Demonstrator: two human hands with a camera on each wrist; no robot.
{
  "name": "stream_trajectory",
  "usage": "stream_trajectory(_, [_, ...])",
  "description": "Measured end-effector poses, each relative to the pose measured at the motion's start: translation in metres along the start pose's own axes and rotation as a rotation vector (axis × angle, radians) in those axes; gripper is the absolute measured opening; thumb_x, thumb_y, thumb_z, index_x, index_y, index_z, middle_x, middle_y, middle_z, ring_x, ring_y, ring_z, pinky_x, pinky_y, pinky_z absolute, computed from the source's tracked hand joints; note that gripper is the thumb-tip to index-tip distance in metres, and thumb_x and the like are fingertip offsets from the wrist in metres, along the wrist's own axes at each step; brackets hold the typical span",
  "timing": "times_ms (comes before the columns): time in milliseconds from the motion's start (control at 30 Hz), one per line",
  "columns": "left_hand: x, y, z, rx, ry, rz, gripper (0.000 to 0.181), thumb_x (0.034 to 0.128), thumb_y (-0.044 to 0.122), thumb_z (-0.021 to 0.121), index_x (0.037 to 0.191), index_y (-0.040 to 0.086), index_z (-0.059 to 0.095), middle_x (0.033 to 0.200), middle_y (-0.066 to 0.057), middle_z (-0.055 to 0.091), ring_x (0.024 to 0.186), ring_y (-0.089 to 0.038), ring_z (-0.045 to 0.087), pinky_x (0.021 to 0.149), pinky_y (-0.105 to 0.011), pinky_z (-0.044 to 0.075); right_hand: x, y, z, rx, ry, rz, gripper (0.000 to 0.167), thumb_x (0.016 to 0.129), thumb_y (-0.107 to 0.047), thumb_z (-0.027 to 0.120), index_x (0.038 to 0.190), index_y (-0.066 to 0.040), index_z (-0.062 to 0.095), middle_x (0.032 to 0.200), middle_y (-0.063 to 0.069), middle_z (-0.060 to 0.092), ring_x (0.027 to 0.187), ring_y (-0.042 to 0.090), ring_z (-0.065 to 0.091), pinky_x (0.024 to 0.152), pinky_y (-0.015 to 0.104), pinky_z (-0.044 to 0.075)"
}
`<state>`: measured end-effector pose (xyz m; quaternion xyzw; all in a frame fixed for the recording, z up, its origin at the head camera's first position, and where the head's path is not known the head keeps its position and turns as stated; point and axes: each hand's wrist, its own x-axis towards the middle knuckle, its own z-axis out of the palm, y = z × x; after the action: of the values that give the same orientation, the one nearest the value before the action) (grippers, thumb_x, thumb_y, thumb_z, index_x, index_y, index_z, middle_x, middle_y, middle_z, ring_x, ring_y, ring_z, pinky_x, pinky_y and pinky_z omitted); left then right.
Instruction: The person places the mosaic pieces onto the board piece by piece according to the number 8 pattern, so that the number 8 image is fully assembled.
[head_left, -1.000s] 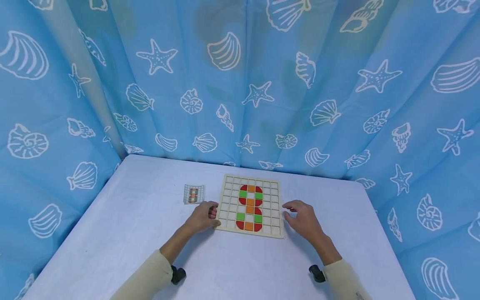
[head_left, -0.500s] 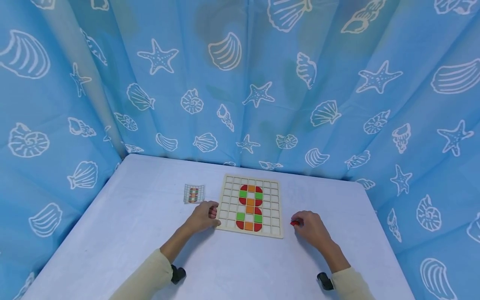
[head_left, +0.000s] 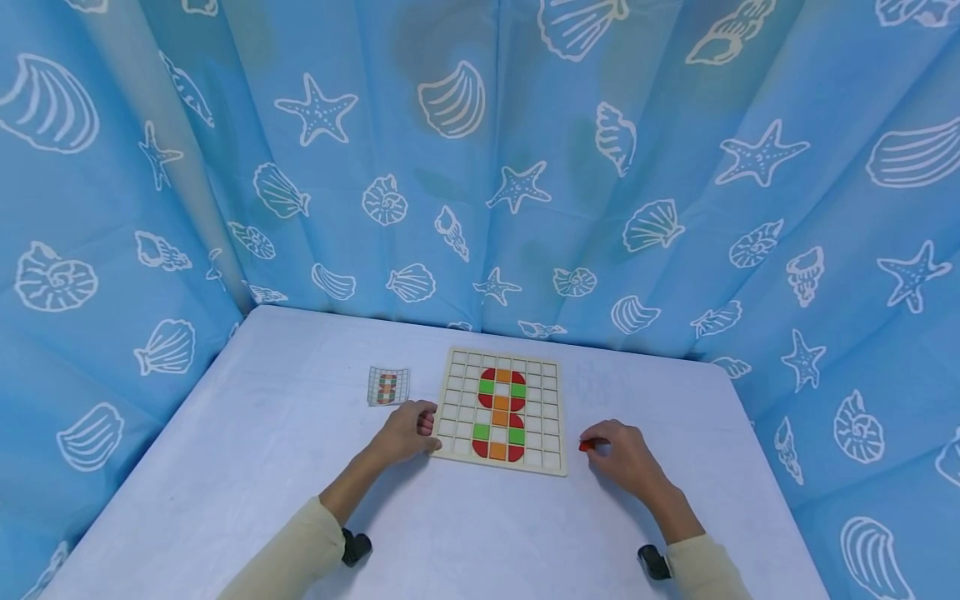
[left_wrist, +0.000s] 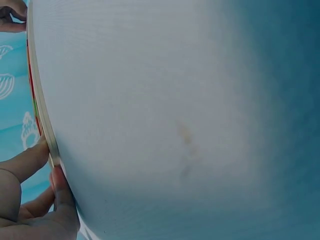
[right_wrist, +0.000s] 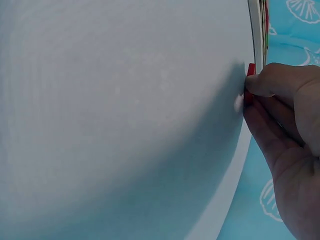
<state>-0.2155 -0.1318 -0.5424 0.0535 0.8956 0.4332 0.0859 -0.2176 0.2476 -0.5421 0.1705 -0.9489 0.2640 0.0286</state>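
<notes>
A pale square grid board [head_left: 550, 421] lies mid-table in the head view. Red rounded-corner tiles [head_left: 517, 453], orange square tiles [head_left: 497, 452] and green square tiles [head_left: 517, 436] form an eight-like figure on it. My left hand [head_left: 405, 433] holds the board by its near left edge; the left wrist view shows thumb and finger [left_wrist: 59, 180] at the board's rim. To the right of the board, my right hand [head_left: 628, 457] pinches a small red tile [head_left: 587, 446] between thumb and fingers, seen edge-on as a red tile [right_wrist: 249, 85] in the right wrist view.
A small printed card [head_left: 388, 387] with a similar coloured figure on a grid lies left of the board. The table [head_left: 465, 533] has a white cover. Blue shell-patterned curtains [head_left: 480, 167] stand behind it and at both sides.
My right hand has drawn back slightly from the board's right edge, turned, and now shows a red tile in its fingers. The left hand and the board have stayed in place.
</notes>
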Motion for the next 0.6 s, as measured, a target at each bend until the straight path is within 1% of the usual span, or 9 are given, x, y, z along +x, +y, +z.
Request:
stream_trajectory(100, [0.000,0.000,0.001,-0.002,0.000,0.003,0.063,0.0744,0.004,0.083,0.130,-0.007,0.054,0.094,-0.005,0.051,0.084,-0.017,0.050,0.076,-0.034,0.045,0.001,0.001,0.001,-0.008,0.019,-0.017,0.026,0.077,-0.008,0.081,0.102,-0.010,0.074,0.100,0.000,0.067,0.091,0.016,0.062,0.082,0.035,0.055])
stream_trajectory(233, [-0.001,0.000,-0.001,0.002,0.011,0.001,0.063,0.0739,0.003,0.083,0.129,-0.006,0.055,0.093,-0.004,0.052,0.084,-0.017,0.051,0.076,-0.034,0.045,0.007,-0.005,-0.002,0.021,0.043,-0.039,0.027,0.078,-0.012,0.082,0.104,-0.009,0.074,0.101,0.001,0.067,0.092,0.016,0.063,0.081,0.035,0.055])
stream_trajectory(300, [-0.002,0.001,-0.001,0.009,0.017,0.003,0.062,0.0737,0.003,0.083,0.128,-0.007,0.055,0.093,-0.005,0.052,0.083,-0.017,0.051,0.076,-0.034,0.045,0.013,-0.012,-0.002,0.048,0.051,-0.043,0.028,0.078,-0.013,0.082,0.105,-0.009,0.074,0.102,0.002,0.067,0.093,0.017,0.063,0.080,0.036,0.055])
stream_trajectory(400, [-0.001,0.001,-0.001,0.015,0.018,-0.005,0.062,0.0740,0.003,0.083,0.129,-0.006,0.055,0.093,-0.004,0.052,0.083,-0.017,0.051,0.076,-0.034,0.045,0.022,-0.025,0.001,0.084,0.042,-0.038,0.029,0.079,-0.015,0.082,0.107,-0.009,0.074,0.104,0.002,0.067,0.096,0.018,0.063,0.079,0.037,0.056])
stream_trajectory(500, [0.000,0.000,0.001,0.020,0.013,-0.009,0.062,0.0744,0.004,0.083,0.129,-0.005,0.055,0.093,-0.004,0.051,0.083,-0.016,0.050,0.076,-0.034,0.045,0.032,-0.038,0.008,0.104,0.029,-0.026,0.029,0.079,-0.015,0.081,0.106,-0.010,0.074,0.104,0.001,0.067,0.097,0.018,0.063,0.080,0.037,0.055])
stream_trajectory(600, [0.001,-0.001,0.002,0.014,0.011,-0.005,0.063,0.0741,0.004,0.083,0.129,-0.005,0.055,0.092,-0.004,0.052,0.083,-0.016,0.050,0.076,-0.033,0.045,0.041,-0.050,0.018,0.118,0.018,-0.038,0.026,0.080,-0.015,0.080,0.105,-0.010,0.075,0.103,-0.001,0.067,0.095,0.016,0.063,0.082,0.036,0.055])
